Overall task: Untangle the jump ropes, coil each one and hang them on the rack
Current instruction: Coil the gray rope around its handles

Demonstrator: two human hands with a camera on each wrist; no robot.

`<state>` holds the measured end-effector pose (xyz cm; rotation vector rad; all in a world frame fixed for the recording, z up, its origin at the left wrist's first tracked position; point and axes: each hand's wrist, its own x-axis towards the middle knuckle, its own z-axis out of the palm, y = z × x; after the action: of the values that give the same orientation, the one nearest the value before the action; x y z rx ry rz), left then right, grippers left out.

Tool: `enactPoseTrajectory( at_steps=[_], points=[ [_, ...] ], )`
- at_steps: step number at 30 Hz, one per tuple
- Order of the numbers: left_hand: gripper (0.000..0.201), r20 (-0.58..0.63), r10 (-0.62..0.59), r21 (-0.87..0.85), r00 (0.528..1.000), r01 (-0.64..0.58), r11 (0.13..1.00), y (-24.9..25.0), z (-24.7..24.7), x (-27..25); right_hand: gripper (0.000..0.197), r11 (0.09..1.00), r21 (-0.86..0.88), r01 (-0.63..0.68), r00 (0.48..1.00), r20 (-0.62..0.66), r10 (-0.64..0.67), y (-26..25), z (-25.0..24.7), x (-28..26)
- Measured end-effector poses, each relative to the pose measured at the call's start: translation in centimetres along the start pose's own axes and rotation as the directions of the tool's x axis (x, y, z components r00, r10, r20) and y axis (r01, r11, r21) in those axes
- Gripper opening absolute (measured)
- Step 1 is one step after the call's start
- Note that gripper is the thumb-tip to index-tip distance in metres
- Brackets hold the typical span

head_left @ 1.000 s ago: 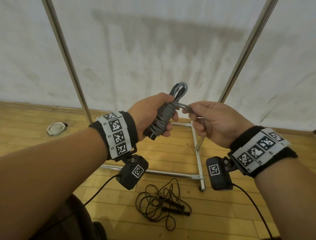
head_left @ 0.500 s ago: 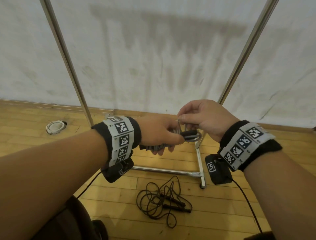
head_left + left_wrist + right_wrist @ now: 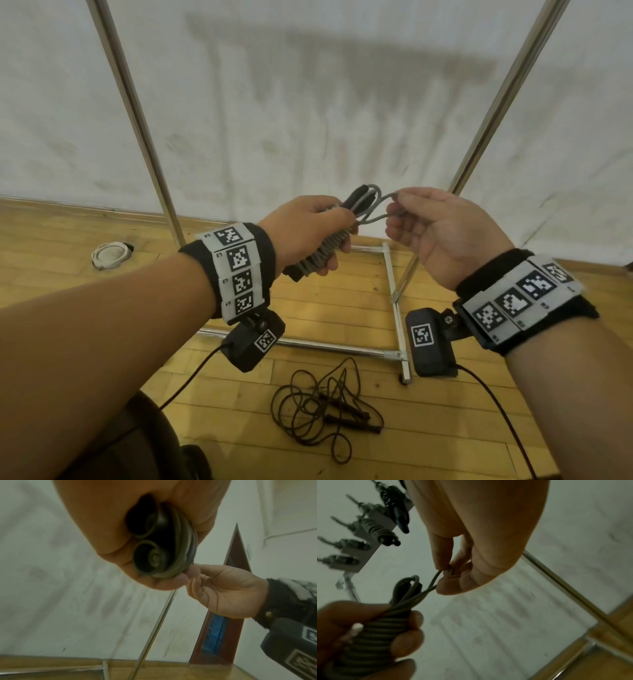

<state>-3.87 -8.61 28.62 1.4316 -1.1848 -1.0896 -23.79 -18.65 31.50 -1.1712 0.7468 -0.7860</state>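
Gripping grey coiled rope [image 3: 325,245] — both hands, its loop [image 3: 376,209] pinched, mid-air.

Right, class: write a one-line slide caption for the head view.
Left hand grips the coiled grey jump rope while right hand pinches its loop; a black rope lies tangled on the floor.

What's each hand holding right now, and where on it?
The left hand grips the coiled grey jump rope round its wrapped middle; the right hand pinches the loop sticking out of its top.

Grey jump rope [image 3: 325,245] in my fingers [image 3: 330,267]; black rope [image 3: 325,411] on yellow-brown wooden floor [image 3: 342,308]; black-and-white checked wristbands [image 3: 239,270].
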Motion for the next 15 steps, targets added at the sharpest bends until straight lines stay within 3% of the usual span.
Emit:
enactPoseTrajectory(
  at_steps=[6, 10, 15],
  points=[
    [0.027, -0.093, 0.013, -0.214, 0.996, -0.033, 0.976, 0.4, 0.2, 0.1, 0.022, 0.977, 0.212, -0.020, 0.993, 0.119, -0.005, 0.2, 1.3, -0.6],
    [0.030, -0.107, 0.009, -0.214, 0.994, -0.032, 0.976, 0.5, 0.3, -0.2, 0.022, 0.954, 0.300, -0.011, 0.983, 0.179, -0.045, 0.5, 2.0, -1.2],
    [0.028, -0.100, 0.035, -0.163, 0.994, -0.051, 0.985, 0.8, 0.6, -0.6, 0.021, 0.955, 0.297, 0.004, 0.995, 0.093, -0.033, 0.2, 2.6, -1.4]
  ],
)
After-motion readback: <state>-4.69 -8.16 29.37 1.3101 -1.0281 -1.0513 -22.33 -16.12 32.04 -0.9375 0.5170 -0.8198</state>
